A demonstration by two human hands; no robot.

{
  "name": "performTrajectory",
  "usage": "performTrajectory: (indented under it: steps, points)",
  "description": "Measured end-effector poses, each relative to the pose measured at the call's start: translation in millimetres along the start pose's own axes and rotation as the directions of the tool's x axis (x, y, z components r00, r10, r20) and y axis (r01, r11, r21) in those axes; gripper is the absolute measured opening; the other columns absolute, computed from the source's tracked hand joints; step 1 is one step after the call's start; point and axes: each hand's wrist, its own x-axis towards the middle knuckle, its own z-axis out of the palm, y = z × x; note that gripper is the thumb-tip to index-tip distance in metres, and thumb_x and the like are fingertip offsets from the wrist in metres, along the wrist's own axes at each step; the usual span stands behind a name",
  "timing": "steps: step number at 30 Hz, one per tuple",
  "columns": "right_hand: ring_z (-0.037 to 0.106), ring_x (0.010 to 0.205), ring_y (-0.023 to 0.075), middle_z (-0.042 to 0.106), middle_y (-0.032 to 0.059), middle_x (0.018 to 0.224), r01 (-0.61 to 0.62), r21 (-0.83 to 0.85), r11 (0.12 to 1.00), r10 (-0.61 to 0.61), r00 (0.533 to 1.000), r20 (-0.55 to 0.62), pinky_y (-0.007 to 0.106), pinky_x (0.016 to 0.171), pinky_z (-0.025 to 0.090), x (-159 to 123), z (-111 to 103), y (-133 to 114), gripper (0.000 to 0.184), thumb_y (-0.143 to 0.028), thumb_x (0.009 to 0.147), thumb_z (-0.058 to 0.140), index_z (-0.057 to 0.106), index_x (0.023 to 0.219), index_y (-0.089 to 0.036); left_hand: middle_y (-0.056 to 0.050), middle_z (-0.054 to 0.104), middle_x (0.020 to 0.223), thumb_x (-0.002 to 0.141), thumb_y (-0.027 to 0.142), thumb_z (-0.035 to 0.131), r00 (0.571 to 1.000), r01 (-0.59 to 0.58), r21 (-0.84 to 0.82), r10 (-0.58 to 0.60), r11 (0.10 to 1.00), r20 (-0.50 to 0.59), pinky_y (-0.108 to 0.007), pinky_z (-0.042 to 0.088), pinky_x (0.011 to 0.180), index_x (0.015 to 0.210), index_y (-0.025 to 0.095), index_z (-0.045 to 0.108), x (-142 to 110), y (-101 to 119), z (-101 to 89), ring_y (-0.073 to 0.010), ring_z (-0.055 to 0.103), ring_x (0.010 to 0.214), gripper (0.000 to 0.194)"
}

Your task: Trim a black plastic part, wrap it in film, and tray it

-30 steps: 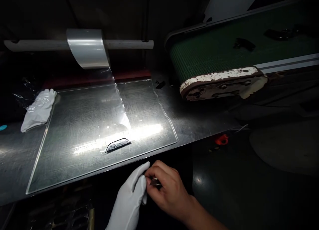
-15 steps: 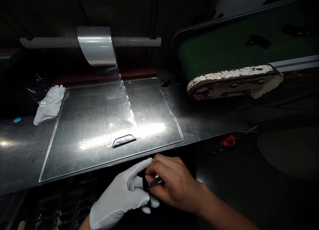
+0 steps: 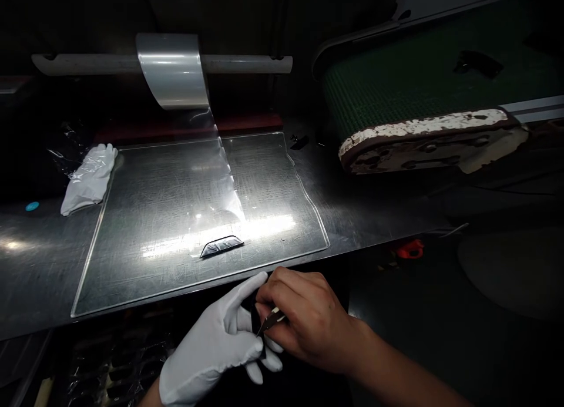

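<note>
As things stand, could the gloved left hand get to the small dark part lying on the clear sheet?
Probably yes. The left hand sits just below the table edge, the dark part lies near that edge on the clear sheet, and nothing stands between them. But its fingers are busy on a small piece with the right hand.

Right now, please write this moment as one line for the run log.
left hand: white glove, holds small dark part | right hand: bare, works blade on it | clear sheet on metal table | spare glove beside sheet
</note>
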Motion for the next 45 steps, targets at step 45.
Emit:
performTrajectory:
  steps: [45]
  points:
    - [0.056,0.065,0.0139,0.061,-0.0003,0.079,-0.12,0.261,0.958,0.017,0.93,0.367,0.03,0.059,0.041,21,-36,-10,0.017,-0.017,0.104,0.054,0.068,0.099,-0.024,-0.005,0.078,0.077,0.102,0.035,0.064,0.896,-0.352,-0.422,0.431,0.835,0.107,-0.007,0.046,0.044,0.147,0.035,0.051,-15,7,6.0,-0.0091,0.067,0.051,0.047]
